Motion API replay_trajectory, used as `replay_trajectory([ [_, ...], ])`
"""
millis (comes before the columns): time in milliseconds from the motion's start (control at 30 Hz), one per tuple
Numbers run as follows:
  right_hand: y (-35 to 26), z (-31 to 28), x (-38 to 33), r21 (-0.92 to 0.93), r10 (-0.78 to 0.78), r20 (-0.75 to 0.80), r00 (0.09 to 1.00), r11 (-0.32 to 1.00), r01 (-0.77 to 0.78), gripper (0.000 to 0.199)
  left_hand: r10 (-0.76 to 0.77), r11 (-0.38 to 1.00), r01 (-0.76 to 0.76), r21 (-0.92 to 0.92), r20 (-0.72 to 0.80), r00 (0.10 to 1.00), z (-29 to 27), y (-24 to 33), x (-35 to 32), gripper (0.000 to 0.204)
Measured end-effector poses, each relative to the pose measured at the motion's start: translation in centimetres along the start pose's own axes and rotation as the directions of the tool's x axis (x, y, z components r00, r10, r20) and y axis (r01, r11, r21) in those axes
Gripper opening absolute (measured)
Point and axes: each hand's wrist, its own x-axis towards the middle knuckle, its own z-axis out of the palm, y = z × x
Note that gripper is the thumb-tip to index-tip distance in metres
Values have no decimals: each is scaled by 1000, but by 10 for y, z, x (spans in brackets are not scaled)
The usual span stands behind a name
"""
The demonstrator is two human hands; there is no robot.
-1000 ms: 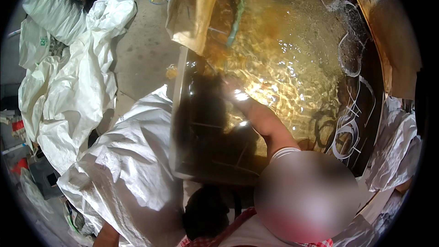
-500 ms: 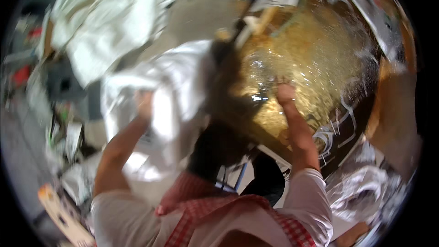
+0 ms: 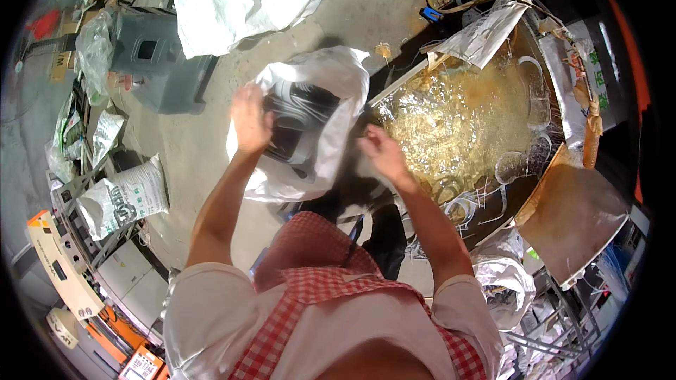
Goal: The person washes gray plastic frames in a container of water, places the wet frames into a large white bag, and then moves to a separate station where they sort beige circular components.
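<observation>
The view looks steeply down from the left of two fisheye cameras worn on the person's head. The white-shirted torso (image 3: 352, 320) lies nearest, across the lower edge; farther off are an open white woven sack (image 3: 341, 134) near the middle and a tank of amber water (image 3: 398, 83) toward the right. Straight edges bend near the rim.

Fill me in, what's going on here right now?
A person in a red-checked apron is working bare-handed between a sack and a tub. The left hand is at the rim of the open white sack, which holds dark, glossy pieces. The right hand is by the tub of water, no held item discernible. Blur hides any grip.
</observation>
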Motion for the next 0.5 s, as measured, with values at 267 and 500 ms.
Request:
replay_trajectory([
  [267, 14, 106, 32, -362, -178, -2, 984, 918, 165, 19, -435, 829, 551, -96, 510, 743, 51, -112, -18, 48],
  [500, -54, 48, 67, -369, -98, 118, 988, 919, 135, 14, -409, 658, 584, -476, 426, 807, -1, -118, 49, 27],
])
